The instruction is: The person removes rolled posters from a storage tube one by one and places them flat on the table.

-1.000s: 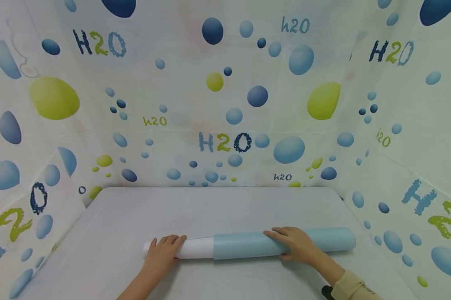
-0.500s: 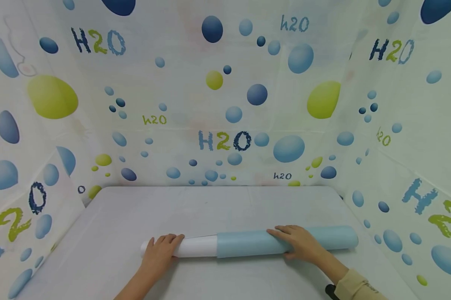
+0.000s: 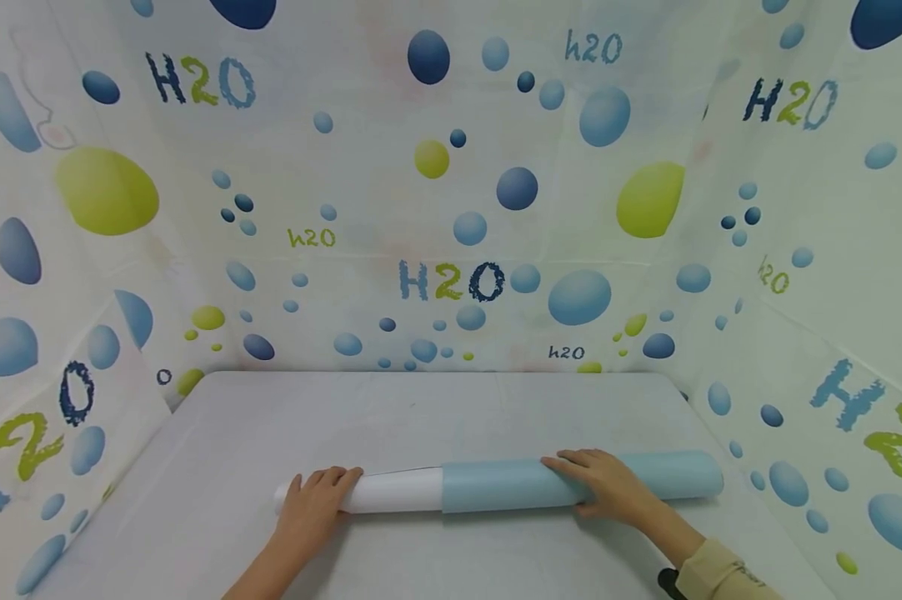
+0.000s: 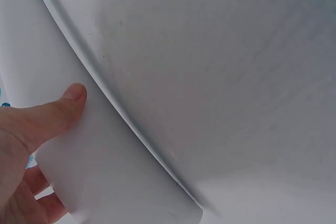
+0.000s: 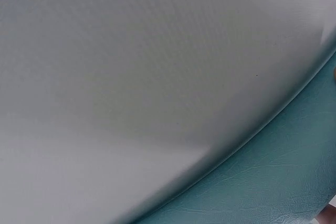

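Note:
A long white roll (image 3: 402,490) lies crosswise on the white table, its right part inside a light blue tube-shaped roll (image 3: 496,487) with a finely creased surface. My left hand (image 3: 310,510) grips the white roll close to its left end, thumb on the near side and fingers over the top. In the left wrist view the thumb presses the smooth white roll (image 4: 100,145). Around the middle of the blue roll (image 5: 252,177), my right hand (image 3: 607,490) holds on with fingers over the top and thumb on the near side. Only slivers of this hand show in the right wrist view.
The white tabletop (image 3: 421,417) stretches behind and in front of the rolls. A white curtain (image 3: 376,167) printed with blue and green drops and lettering stands around its back and sides. A dark object (image 3: 670,582) sits by the right sleeve cuff (image 3: 709,571).
My hands have moved slightly apart, the left one leftward with the white roll and the right one rightward with the blue roll. More of the white roll shows between them.

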Tool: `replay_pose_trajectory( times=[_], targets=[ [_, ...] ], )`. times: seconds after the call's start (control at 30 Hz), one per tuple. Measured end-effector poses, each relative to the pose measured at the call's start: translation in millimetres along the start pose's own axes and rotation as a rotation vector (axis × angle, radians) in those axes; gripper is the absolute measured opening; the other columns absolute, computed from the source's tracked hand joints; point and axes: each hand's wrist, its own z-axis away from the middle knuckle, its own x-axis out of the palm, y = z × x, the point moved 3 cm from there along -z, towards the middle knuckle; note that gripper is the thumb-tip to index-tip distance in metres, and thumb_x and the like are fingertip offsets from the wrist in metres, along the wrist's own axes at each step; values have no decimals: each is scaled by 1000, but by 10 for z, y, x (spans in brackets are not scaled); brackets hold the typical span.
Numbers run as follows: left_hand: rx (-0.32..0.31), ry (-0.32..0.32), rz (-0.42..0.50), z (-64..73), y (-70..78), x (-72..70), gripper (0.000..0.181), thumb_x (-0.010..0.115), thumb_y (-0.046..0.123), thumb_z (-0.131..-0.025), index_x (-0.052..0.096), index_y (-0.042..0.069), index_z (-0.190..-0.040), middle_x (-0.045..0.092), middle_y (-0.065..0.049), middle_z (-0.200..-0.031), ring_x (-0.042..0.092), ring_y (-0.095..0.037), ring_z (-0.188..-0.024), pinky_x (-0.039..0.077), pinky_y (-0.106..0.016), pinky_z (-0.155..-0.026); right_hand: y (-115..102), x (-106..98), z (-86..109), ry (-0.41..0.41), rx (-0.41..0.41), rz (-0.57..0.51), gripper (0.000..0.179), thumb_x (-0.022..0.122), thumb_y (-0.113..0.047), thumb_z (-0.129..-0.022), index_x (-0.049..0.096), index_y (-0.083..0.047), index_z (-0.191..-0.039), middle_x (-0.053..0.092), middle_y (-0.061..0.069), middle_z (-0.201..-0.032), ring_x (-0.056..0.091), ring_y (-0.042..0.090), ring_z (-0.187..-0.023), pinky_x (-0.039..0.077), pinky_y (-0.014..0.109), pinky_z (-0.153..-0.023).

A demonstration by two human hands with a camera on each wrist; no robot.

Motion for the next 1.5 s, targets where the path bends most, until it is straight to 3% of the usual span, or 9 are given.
replay_pose_trajectory(
  times=[0.4,0.63,0.97,1.17,1.5],
  targets=[
    [-4,2,2,45,-38,-20,57,76,19,-55,54,14,-107,56,-6,-98,53,-29,-90,35,-59,-73,93,-13,62,3,30,-15,85,78,-28,-53,39,-24,-128,51,5,-114,51,22,-97,41,42,-78],
    [10,-2,-9,27,-37,-16,56,76,19,-55,54,14,-105,57,-7,-96,53,-30,-88,36,-58,-72,138,-10,57,48,22,-3,84,79,-26,-52,42,-21,-126,53,7,-112,53,22,-93,43,40,-76],
    [28,25,4,29,-47,9,57,77,19,-53,54,15,-105,56,-4,-95,53,-28,-88,36,-59,-71,206,2,21,15,114,-7,81,78,-26,-54,42,-20,-126,52,7,-113,53,23,-94,43,40,-76],
    [23,-7,5,24,-55,34,58,77,20,-53,54,15,-106,57,-6,-96,53,-29,-89,36,-59,-72,257,47,4,-15,139,8,81,78,-27,-55,41,-20,-127,52,7,-113,53,24,-93,43,40,-75],
    [33,18,20,32,-57,21,56,78,17,-54,54,15,-105,55,-4,-95,53,-28,-90,35,-60,-73,341,61,-59,35,133,40,82,79,-25,-52,43,-18,-125,54,6,-108,55,24,-88,45,40,-71]
  ],
)
